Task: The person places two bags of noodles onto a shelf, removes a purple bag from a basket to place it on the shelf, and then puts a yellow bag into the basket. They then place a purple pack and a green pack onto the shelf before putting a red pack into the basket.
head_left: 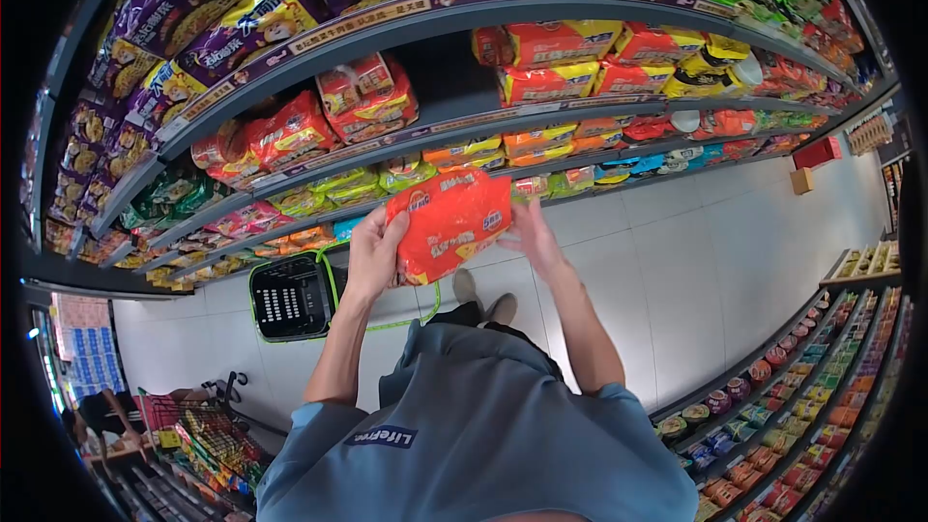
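Observation:
A red multipack of instant noodles [450, 230] is held up in front of my body, its printed side facing me. My left hand [372, 253] grips the pack's left edge, with the thumb on the front and the other fingers hidden behind. At the pack's right edge is my right hand [535, 240], its fingers partly hidden by the wrapper and closed on that side. Beyond the pack, shelves carry similar red noodle packs [295, 130], and a gap shows between red stacks on the middle shelf.
A black shopping basket [290, 298] with a green rim stands on the tiled floor [667, 242] left of my feet. Behind on the left are a loaded shopping cart [208, 435] and another person [111, 416]. Shelves of cup noodles [764, 406] line the right side.

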`<action>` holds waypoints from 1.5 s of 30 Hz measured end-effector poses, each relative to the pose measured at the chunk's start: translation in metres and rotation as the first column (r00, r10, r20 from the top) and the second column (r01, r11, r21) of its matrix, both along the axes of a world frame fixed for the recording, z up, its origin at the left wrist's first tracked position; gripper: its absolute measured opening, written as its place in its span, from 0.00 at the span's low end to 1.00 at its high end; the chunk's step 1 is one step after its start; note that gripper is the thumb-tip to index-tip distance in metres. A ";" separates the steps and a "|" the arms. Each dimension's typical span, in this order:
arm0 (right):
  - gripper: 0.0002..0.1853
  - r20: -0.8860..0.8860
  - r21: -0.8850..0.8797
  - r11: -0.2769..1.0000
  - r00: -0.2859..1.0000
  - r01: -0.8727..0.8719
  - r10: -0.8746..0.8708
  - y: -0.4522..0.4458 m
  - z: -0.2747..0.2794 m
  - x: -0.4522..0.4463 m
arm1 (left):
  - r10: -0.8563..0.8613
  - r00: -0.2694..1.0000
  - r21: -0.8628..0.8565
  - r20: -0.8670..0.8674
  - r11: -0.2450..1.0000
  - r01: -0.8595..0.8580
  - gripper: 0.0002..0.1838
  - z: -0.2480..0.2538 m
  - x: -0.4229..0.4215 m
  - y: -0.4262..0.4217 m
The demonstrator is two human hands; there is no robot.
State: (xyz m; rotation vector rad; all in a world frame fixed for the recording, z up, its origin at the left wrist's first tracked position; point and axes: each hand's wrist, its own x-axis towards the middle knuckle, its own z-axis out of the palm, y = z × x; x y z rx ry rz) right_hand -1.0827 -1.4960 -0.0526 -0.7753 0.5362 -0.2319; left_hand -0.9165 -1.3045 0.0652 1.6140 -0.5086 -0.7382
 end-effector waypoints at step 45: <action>0.31 -0.154 -0.930 -0.229 0.869 -0.289 -0.471 -0.141 0.033 0.217 | 0.055 0.353 0.167 0.934 0.806 -0.568 0.37 -0.092 0.144 -0.226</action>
